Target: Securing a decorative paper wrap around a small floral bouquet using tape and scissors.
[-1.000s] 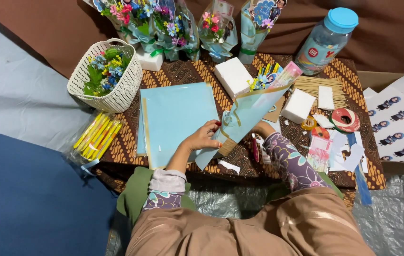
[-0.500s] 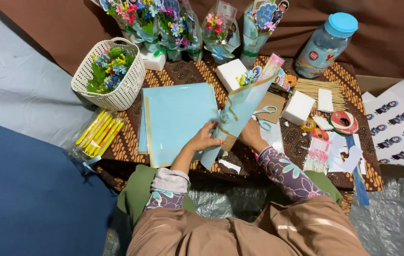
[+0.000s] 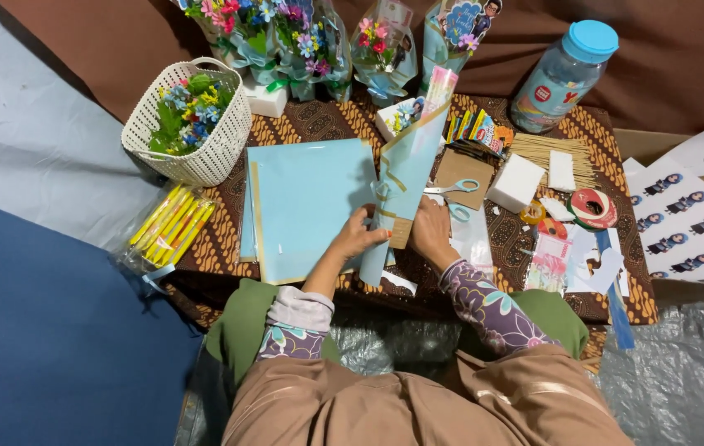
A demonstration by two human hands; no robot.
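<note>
Moved: since the earlier frames I see the blue wrapped cone (image 3: 406, 177) tip more upright and come nearer the body, both hands sliding down to its lower end.
Left hand: my left hand (image 3: 358, 235) has its grip pinching the cone's lower left edge, fingertips on the brown tag (image 3: 401, 233).
Right hand: my right hand (image 3: 433, 231) presses the cone from the right side; its grip is curled behind the paper, so I cannot tell how tightly it is pressed together.
Cone: it stands tilted over the desk (image 3: 319, 120), its base near the front edge, small flowers (image 3: 408, 116) showing at its mouth.
Under the hands: a stack of light blue paper sheets (image 3: 306, 206) lies flat, just left of the cone.
Nearby: scissors (image 3: 455, 188) just right of the cone; white basket (image 3: 191, 124) of flowers at far left; yellow sticks in a bag (image 3: 172, 227) below it; blue-lidded jar (image 3: 565, 74) at the back right.
</note>
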